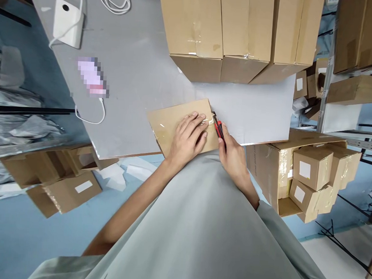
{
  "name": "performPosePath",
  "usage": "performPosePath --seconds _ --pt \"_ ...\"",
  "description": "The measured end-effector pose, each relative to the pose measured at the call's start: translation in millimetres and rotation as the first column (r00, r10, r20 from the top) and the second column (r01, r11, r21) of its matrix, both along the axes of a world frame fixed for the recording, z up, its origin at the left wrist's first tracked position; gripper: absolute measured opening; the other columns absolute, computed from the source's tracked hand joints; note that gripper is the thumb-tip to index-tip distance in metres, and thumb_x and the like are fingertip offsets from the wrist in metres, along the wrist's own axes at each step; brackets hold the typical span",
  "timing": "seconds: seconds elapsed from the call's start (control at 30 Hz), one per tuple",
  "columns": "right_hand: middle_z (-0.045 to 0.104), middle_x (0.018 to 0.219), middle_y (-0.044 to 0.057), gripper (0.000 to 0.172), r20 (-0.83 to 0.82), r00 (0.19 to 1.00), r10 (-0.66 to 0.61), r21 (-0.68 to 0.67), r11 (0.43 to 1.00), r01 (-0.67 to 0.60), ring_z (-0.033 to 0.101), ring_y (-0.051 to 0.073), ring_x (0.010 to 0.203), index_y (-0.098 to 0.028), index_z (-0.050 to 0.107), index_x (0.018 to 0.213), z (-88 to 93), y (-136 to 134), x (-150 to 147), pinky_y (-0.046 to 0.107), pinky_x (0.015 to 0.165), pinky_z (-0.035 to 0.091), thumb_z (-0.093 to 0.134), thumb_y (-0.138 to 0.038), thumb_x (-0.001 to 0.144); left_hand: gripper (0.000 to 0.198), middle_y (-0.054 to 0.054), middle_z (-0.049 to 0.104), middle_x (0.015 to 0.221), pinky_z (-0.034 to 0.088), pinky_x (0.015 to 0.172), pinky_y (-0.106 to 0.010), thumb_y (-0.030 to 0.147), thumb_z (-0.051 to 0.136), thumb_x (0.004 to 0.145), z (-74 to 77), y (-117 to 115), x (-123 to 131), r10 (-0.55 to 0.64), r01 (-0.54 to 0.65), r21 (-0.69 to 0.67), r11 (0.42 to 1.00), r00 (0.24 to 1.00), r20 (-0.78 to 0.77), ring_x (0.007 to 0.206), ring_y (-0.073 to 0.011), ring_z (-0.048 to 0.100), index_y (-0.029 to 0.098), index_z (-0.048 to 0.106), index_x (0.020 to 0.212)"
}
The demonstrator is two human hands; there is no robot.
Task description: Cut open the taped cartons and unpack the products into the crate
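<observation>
A brown cardboard box lies at the near edge of the grey table, its top face toward me with clear tape near the right end. My left hand rests flat on that face, fingers stretched out and slightly apart. In my right hand is a red and black box cutter, with my fingers wrapped around its handle. The cutter's tip points away from me and lies at the box's right edge, beside the tape. Whether the blade is in the cardboard I cannot tell.
Three large cartons stand along the table's far side. A phone with a white cable and a white power device lie at left. An open carton of smaller boxes stands right; more cardboard sits below the table's left side.
</observation>
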State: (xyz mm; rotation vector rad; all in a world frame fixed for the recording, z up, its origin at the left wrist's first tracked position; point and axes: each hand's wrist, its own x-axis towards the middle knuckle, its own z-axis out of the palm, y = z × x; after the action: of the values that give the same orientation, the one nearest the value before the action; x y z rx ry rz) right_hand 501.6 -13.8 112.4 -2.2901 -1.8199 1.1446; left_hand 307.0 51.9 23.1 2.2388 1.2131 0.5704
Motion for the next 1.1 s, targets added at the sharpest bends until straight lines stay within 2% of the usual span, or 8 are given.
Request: performPosePath --seconds 0.23,0.37,0.47,0.67,0.73,0.87,0.97,1.1 --pt "0.08 0.139 0.016 0.067 0.062 0.998 -0.023 -0.07 0.997 0.028 0.081 0.027 0.113 -0.023 0.02 0.191 9.6 3.3 -16.1 0.034 0.096 0.065 0.027 -0.026 0.125 0.037 -0.011 0.072 0.164 0.04 0.141 -0.07 0.041 0.061 0.115 2.3 -0.5 0.9 0.001 0.0 -0.033 0.999 1.0 0.03 0.166 -0.0384 0.057 0.033 0.075 0.148" --pt "0.08 0.14 0.014 0.064 0.102 0.994 -0.025 -0.078 0.996 0.033 0.081 0.024 0.112 -0.024 0.024 0.191 13.8 4.5 -20.4 0.032 0.097 0.065 0.03 -0.025 0.126 0.037 -0.011 0.071 0.166 0.038 0.142 -0.069 0.039 0.062 0.115 1.7 -1.1 0.6 -0.008 0.01 -0.037 0.999 0.998 0.061 0.167 -0.0382 0.056 0.033 0.074 0.15" --pt "0.08 0.138 0.013 0.065 0.144 0.99 0.001 -0.111 0.994 0.015 0.082 0.024 0.11 -0.025 0.024 0.191 16.6 6.8 -21.2 0.032 0.095 0.065 0.033 -0.025 0.126 0.037 -0.011 0.071 0.167 0.039 0.142 -0.069 0.038 0.061 0.116 0.5 -1.3 0.4 -0.013 0.014 -0.023 1.0 0.997 0.073 0.168 -0.0378 0.056 0.033 0.074 0.15" --pt "0.077 0.137 0.016 0.076 0.261 0.963 0.067 -0.15 0.988 -0.028 0.086 0.023 0.105 -0.029 0.01 0.192 17.3 22.7 -31.9 0.033 0.096 0.068 0.041 -0.023 0.123 0.039 -0.011 0.071 0.166 0.039 0.142 -0.07 0.039 0.058 0.117 -0.9 0.0 1.3 -0.014 0.015 -0.027 1.0 0.998 0.056 0.167 -0.0375 0.056 0.033 0.072 0.152" --pt "0.077 0.138 0.017 0.077 0.278 0.957 0.082 -0.163 0.986 -0.038 0.086 0.023 0.104 -0.029 0.011 0.192 21.4 23.5 -36.8 0.032 0.094 0.069 0.042 -0.022 0.122 0.038 -0.012 0.072 0.165 0.039 0.143 -0.069 0.04 0.057 0.118 -0.9 -0.2 1.9 -0.003 0.004 -0.023 1.0 0.999 0.049 0.167 -0.0367 0.056 0.031 0.073 0.151" --pt "0.079 0.132 0.017 0.08 0.288 0.95 0.119 -0.217 0.975 -0.057 0.087 0.022 0.097 -0.028 0.015 0.192 39.6 6.8 -40.6 0.029 0.086 0.07 0.043 -0.014 0.118 0.037 -0.013 0.073 0.164 0.04 0.142 -0.068 0.042 0.055 0.119 -0.2 -3.5 5.3 0.007 -0.005 -0.03 1.0 0.999 0.048 0.166 -0.0359 0.057 0.03 0.074 0.148" --pt "0.082 0.125 0.017 0.082 0.308 0.942 0.131 -0.266 0.963 -0.047 0.087 0.021 0.093 -0.027 0.014 0.192 50.9 -9.4 -36.9 0.027 0.08 0.069 0.044 -0.01 0.117 0.035 -0.013 0.075 0.161 0.04 0.143 -0.067 0.041 0.052 0.121 -0.1 -6.6 11.0 -0.037 0.04 -0.05 0.998 0.998 0.048 0.164 -0.0341 0.06 0.028 0.076 0.143" --pt "0.083 0.124 0.018 0.081 0.297 0.948 0.11 -0.27 0.962 -0.027 0.088 0.023 0.094 -0.024 0.015 0.191 47.7 -12.1 -33.4 0.028 0.081 0.069 0.046 -0.01 0.117 0.035 -0.011 0.076 0.159 0.036 0.145 -0.066 0.041 0.049 0.122 -2.3 -7.0 17.7 -0.061 0.064 -0.062 0.996 0.997 0.043 0.164 -0.0317 0.06 0.028 0.076 0.141"
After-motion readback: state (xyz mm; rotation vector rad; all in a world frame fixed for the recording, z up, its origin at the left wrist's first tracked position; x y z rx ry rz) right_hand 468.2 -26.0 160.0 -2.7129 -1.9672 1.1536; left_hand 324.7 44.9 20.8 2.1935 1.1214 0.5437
